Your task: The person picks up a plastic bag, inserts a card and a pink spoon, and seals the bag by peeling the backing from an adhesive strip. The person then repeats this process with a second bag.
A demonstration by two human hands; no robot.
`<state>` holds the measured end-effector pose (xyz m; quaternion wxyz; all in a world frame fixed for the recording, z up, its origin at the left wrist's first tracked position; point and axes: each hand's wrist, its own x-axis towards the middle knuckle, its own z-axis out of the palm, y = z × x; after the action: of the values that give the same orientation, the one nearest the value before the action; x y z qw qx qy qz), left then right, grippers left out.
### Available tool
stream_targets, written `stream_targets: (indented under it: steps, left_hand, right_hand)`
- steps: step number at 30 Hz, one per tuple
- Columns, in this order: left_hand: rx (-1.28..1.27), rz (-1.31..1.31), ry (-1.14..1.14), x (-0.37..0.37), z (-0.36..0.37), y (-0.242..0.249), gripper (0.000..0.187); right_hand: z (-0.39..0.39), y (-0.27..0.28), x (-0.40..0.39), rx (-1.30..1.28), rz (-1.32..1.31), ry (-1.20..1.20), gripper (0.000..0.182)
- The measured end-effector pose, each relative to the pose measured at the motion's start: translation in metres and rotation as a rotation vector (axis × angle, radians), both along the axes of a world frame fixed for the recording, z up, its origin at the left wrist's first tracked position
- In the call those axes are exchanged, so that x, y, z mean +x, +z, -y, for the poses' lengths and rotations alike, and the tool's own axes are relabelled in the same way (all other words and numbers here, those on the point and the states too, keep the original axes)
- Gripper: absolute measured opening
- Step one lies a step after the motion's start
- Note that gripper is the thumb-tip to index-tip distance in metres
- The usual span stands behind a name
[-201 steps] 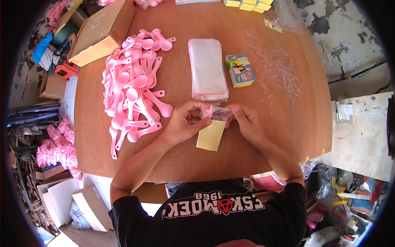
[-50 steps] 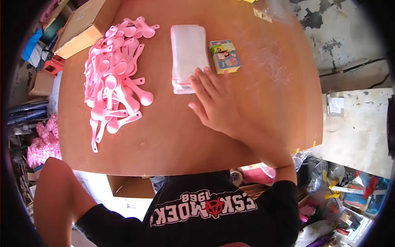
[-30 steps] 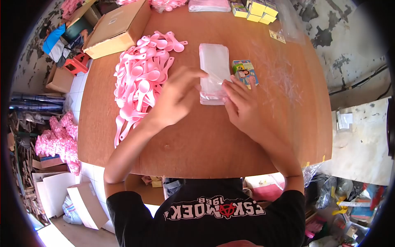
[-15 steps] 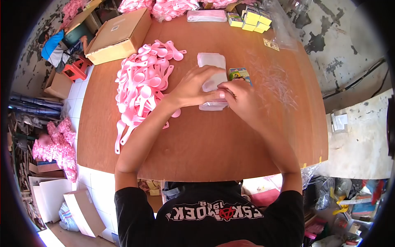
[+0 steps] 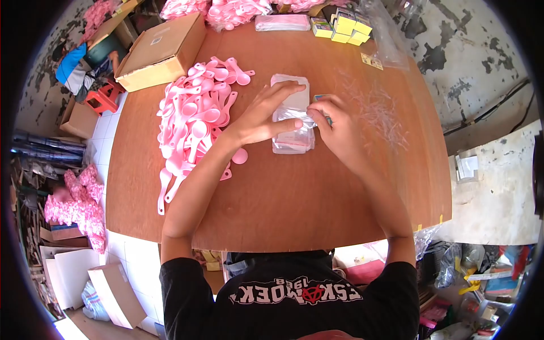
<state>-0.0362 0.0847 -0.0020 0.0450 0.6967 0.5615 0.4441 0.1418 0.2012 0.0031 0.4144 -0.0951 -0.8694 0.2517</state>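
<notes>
A stack of clear plastic bags (image 5: 292, 146) lies on the table in front of me. My left hand (image 5: 263, 118) is over its left side, thumb and fingers spread apart and gripping nothing. At the stack's right edge, my right hand (image 5: 335, 122) pinches the edge of a clear plastic bag (image 5: 303, 120) between thumb and forefinger. A small printed packet (image 5: 322, 98) is mostly hidden behind the right hand. Left of my left forearm spreads a heap of pink plastic spoons (image 5: 195, 113), some of them partly covered by that arm.
Thin clear plastic strips (image 5: 382, 116) lie scattered on the right. At the back are a cardboard box (image 5: 161, 48), a pink-edged pack of bags (image 5: 282, 23) and several yellow boxes (image 5: 343, 25). A person (image 5: 73, 68) sits on a red stool (image 5: 103, 97) beyond the table's left side.
My left fingers have spread and lifted off the bags. My right hand has moved slightly right and now covers most of the printed packet, with clear film stretched at its fingertips.
</notes>
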Motion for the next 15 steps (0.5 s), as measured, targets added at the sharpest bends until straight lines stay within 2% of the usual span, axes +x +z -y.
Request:
stream_targets:
  steps: [4, 6, 10, 14, 15]
  left_hand:
    - [-0.133, 0.102, 0.083, 0.01, -0.006, -0.004, 0.049]
    - [-0.211, 0.143, -0.022, 0.01, -0.008, -0.011, 0.048]
    - [-0.163, 0.108, -0.03, 0.008, -0.01, -0.025, 0.049]
    - [-0.196, 0.014, 0.041, 0.01, -0.006, -0.026, 0.058]
    - [-0.236, 0.009, 0.064, 0.011, -0.005, -0.024, 0.062]
  right_hand:
    - [-0.003, -0.008, -0.002, -0.004, 0.056, 0.02, 0.006]
    - [-0.004, -0.014, -0.001, -0.067, 0.084, 0.037, 0.006]
    - [-0.005, -0.018, 0.003, -0.178, 0.208, 0.057, 0.008]
    - [-0.006, -0.016, 0.002, -0.235, 0.202, 0.102, 0.011]
    - [-0.004, -0.015, 0.0, -0.231, 0.073, 0.023, 0.01]
